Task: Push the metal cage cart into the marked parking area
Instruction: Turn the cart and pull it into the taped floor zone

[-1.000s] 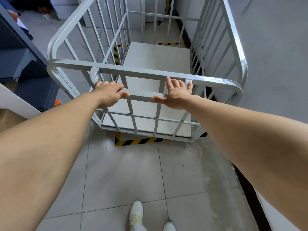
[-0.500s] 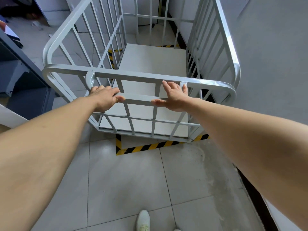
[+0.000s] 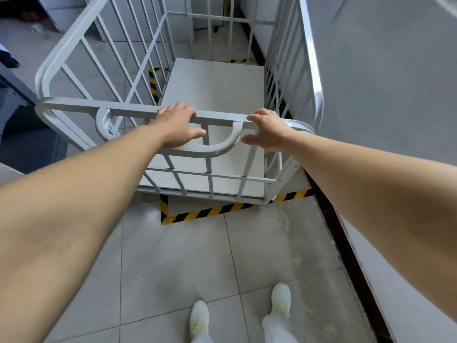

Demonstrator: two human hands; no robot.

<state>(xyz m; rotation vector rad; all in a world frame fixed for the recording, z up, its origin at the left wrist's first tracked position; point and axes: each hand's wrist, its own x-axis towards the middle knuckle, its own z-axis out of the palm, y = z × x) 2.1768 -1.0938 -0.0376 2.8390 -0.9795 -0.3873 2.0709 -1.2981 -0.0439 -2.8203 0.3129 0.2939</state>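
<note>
Head view, looking down at a grey metal cage cart (image 3: 74, 58) with barred sides and a flat deck (image 3: 215, 95). The cart stands against the pale wall (image 3: 383, 95) on the right, over a floor rectangle outlined in yellow-and-black hazard tape (image 3: 217, 211). The tape's near strip shows just in front of the cart's base. It has a bare gap at its left corner, while the cart's near right corner meets the strip. Further pieces of the same tape show through the bars on the left side and beyond the far end. The left hand (image 3: 176, 127) lies palm down across the curved push handle (image 3: 222, 147) and the top rail (image 3: 133, 111). Its fingers are loosely spread and its thumb is extended, and it does not clasp either bar. The right hand (image 3: 269, 131) rests on the same rail near the cart's right corner. Its fingers drape over the rail, relaxed, and its thumb points left. Both arms are stretched forward. Two white shoes (image 3: 199, 318) stand on the grey floor tiles (image 3: 173, 268) behind the cart. A dark cabinet (image 3: 24, 144) is at the left edge.
</note>
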